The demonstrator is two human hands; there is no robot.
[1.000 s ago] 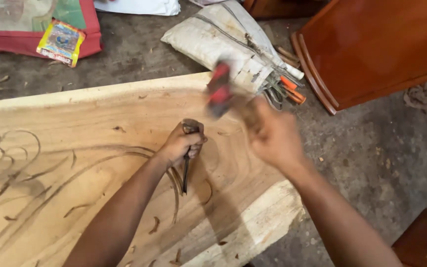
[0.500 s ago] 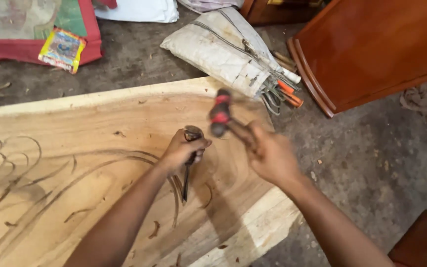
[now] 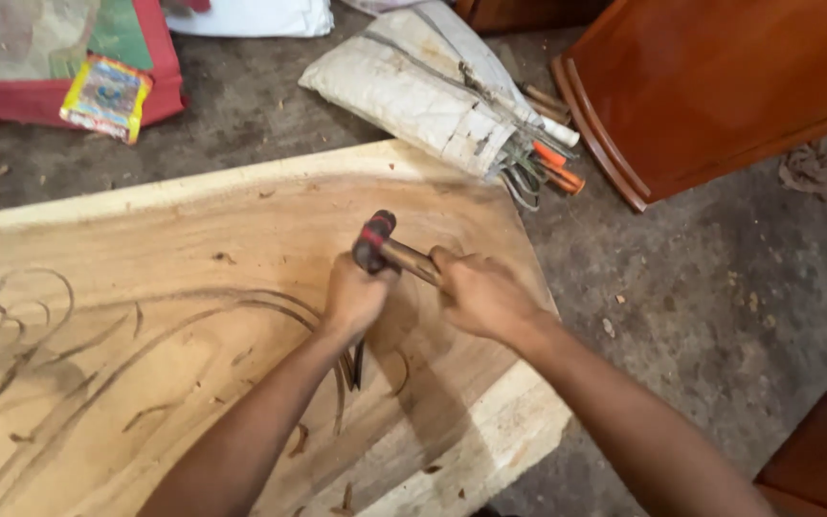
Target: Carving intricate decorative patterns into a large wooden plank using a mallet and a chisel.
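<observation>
While the left hand grips the chisel upright at frame centre on the carved wooden slab, the right hand clenches the mallet, head meeting chisel top; striking step, next blow needs steady aim.

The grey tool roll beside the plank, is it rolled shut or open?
Open at one end: tool roll shows orange-handled tools sticking out.

The left hand hides most of the chisel, leaving only its lower shaft visible. The carved wooden slab is cut off by the left and near edges. The tools poking from the white sack are too small to identify.
</observation>
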